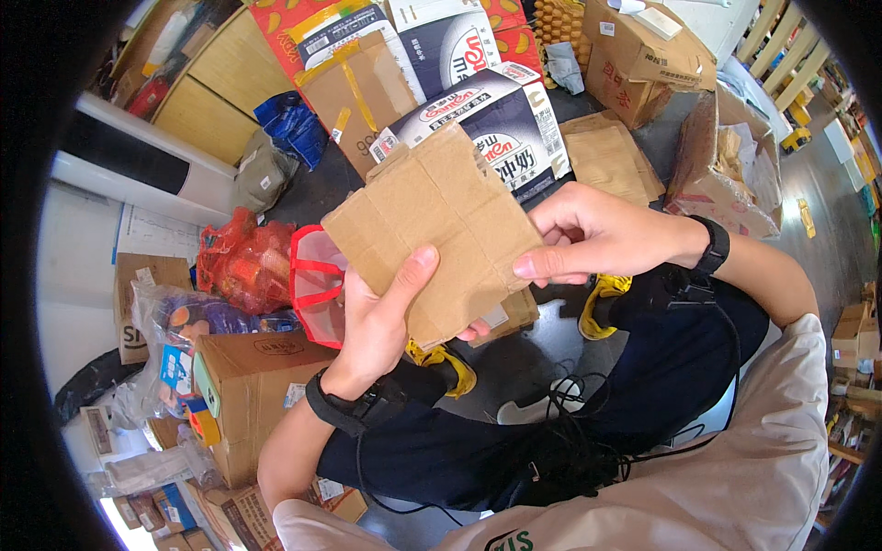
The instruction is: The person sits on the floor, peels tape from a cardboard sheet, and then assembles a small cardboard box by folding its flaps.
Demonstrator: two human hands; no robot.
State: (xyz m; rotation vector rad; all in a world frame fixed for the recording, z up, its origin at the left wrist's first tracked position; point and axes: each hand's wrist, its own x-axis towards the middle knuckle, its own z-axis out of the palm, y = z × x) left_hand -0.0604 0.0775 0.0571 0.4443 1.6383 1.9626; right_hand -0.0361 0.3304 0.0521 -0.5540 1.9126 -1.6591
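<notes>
A creased piece of brown corrugated cardboard [436, 225] is held up in front of me at the middle of the view. My left hand [381, 317] grips its lower left edge, thumb pressed on the front face. My right hand [583, 234] pinches its right edge between thumb and fingers. Both wrists wear black bands with cables running down to my lap.
Flattened cartons [606, 156] and printed boxes [496, 110] lie on the dark floor ahead. A red mesh bag [243, 262] and a red-rimmed bag [317, 285] sit at left, above a brown box [253, 386]. A wooden cabinet [220, 83] stands at upper left.
</notes>
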